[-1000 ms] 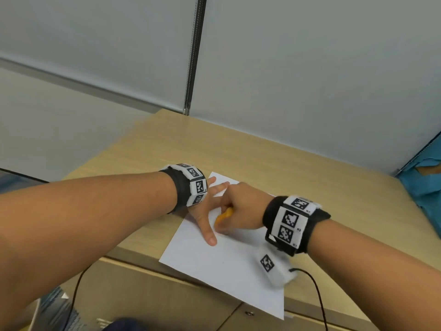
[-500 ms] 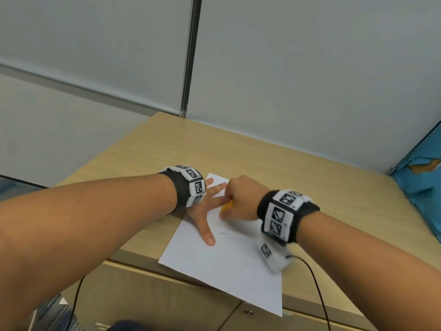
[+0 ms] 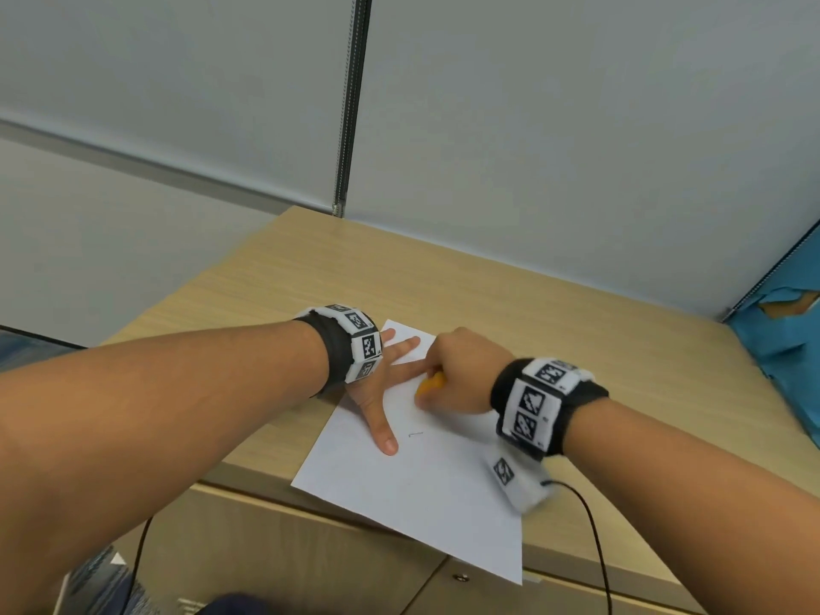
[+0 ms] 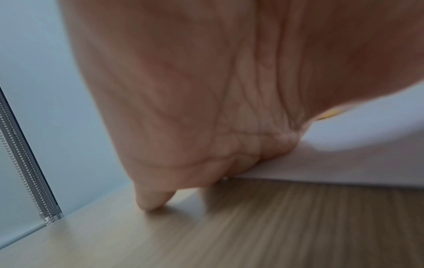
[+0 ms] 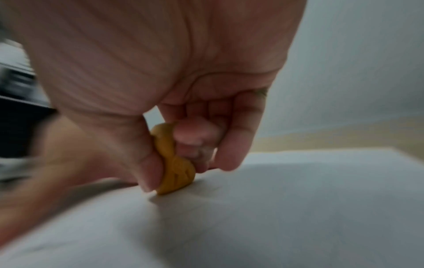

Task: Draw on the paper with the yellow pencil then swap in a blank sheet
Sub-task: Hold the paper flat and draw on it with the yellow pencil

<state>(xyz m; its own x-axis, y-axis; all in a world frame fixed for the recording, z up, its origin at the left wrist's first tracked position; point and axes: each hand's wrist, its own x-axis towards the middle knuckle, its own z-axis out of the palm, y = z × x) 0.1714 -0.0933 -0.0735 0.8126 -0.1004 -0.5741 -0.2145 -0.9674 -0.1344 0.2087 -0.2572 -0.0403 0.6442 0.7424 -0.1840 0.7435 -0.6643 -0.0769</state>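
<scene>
A white sheet of paper (image 3: pixel 426 486) lies on the wooden desk (image 3: pixel 532 304), its near corner hanging over the front edge. My left hand (image 3: pixel 381 392) lies flat with spread fingers on the paper's left side, pressing it down. My right hand (image 3: pixel 457 375) grips the yellow pencil (image 3: pixel 431 383), a short thick stub, against the paper (image 5: pixel 275 208). In the right wrist view the thumb and curled fingers pinch the yellow pencil (image 5: pixel 174 163) with its lower end on the sheet. A small faint pencil mark (image 3: pixel 415 434) shows near my left thumb.
The desk stands against a grey partition wall (image 3: pixel 532 126) with a metal strip (image 3: pixel 350 104). A blue object (image 3: pixel 781 348) sits at the desk's right edge. A black cable (image 3: pixel 594 534) runs from my right wrist over the front edge. Drawers are below.
My right hand with the pencil moved up the sheet away from me, leaving a small mark on the paper. The left hand stayed flat on the sheet.
</scene>
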